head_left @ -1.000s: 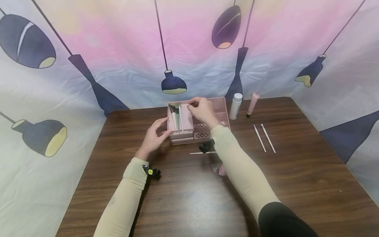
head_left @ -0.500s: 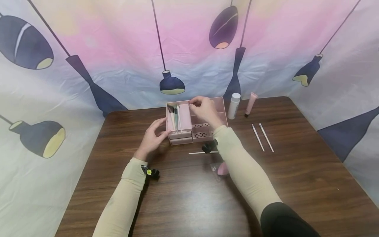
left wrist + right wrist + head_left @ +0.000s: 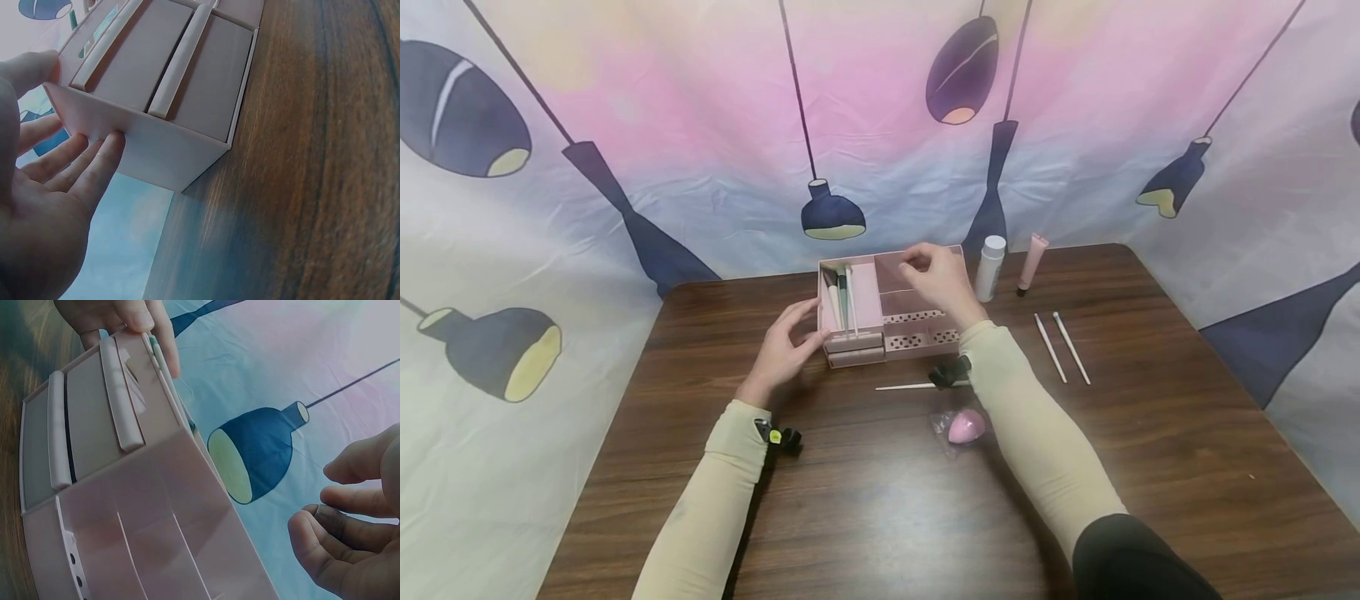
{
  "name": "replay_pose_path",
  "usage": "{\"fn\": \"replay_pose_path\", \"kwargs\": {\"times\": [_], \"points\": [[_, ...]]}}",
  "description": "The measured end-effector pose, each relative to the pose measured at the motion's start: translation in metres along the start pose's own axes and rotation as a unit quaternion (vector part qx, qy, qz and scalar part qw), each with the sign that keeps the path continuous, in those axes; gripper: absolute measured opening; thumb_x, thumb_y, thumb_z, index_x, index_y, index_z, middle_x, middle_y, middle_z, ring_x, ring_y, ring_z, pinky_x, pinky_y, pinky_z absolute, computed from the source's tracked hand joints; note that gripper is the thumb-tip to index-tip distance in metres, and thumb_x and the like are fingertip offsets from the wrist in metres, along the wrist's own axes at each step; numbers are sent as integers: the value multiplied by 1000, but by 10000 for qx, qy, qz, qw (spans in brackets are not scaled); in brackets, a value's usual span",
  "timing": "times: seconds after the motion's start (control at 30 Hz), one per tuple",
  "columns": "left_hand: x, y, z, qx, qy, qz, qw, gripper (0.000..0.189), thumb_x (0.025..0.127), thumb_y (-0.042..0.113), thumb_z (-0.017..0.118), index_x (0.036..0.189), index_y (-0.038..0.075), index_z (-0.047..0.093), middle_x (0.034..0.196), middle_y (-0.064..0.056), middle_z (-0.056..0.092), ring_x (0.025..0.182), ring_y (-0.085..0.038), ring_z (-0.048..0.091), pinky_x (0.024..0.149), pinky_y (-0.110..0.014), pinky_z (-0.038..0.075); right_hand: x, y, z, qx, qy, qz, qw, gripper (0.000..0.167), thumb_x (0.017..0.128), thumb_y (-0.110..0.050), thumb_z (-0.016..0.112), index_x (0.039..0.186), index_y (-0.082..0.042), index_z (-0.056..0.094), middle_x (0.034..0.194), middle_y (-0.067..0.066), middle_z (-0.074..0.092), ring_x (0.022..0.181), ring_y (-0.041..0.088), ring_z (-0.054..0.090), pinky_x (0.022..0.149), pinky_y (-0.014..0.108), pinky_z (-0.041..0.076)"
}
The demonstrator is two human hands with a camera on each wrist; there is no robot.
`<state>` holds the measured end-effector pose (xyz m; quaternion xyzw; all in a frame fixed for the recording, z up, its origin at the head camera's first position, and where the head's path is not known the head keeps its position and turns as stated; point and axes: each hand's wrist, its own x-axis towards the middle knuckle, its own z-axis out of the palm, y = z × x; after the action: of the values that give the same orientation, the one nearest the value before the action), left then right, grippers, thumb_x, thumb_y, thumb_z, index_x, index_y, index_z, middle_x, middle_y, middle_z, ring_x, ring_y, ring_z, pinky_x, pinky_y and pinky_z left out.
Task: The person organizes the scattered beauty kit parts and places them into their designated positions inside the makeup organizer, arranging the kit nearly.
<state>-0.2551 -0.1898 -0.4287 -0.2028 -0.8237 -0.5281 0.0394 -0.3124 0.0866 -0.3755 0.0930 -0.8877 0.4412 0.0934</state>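
Note:
A pink makeup organizer (image 3: 868,287) stands at the back of the table, with two drawers under its left part. Several makeup brushes (image 3: 841,300) lean in its upper left compartment. My left hand (image 3: 784,354) rests on the organizer's left side; the left wrist view shows straight fingers (image 3: 103,165) against the side wall (image 3: 150,147) and the thumb by the top corner. Over the right compartments hovers my right hand (image 3: 942,282), holding nothing. Its fingers are loosely bent, with thumb and forefinger apart in the right wrist view.
Right of the organizer stand a white bottle (image 3: 990,271) and a pink tube (image 3: 1032,265). Two white brushes (image 3: 1051,350) lie in front of them. A thin white stick (image 3: 901,387) and a pink sponge (image 3: 966,427) in clear plastic lie nearer. A patterned cloth (image 3: 730,200) hangs behind.
My right hand has moved right, away from the brush compartment to above the right compartments. The pink sponge has come into fuller view. The left hand keeps its place at the organizer.

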Motion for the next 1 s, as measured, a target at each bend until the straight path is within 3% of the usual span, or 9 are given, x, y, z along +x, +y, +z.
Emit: {"fn": "replay_pose_path", "kwargs": {"times": [0.23,1.0], "points": [[-1,-1,0,-7,2,-61,10000,56,94,11,65,143,-2,43,144,-21,43,134,-37,42,104,-52,48,-3,4,-9,-111,152,33,9998,24,90,-27,65,109,-15,72,104,2,74,95,18,70,90,36,55],[0,-1,1,-37,13,-20,10000,56,93,10,65,143,-3,43,144,-24,42,133,-39,43,103,-58,46,-16,25,-35,137,372,-103,9992,25,90,-23,66,111,-10,70,108,9,72,95,25,69,85,40,58]]}}
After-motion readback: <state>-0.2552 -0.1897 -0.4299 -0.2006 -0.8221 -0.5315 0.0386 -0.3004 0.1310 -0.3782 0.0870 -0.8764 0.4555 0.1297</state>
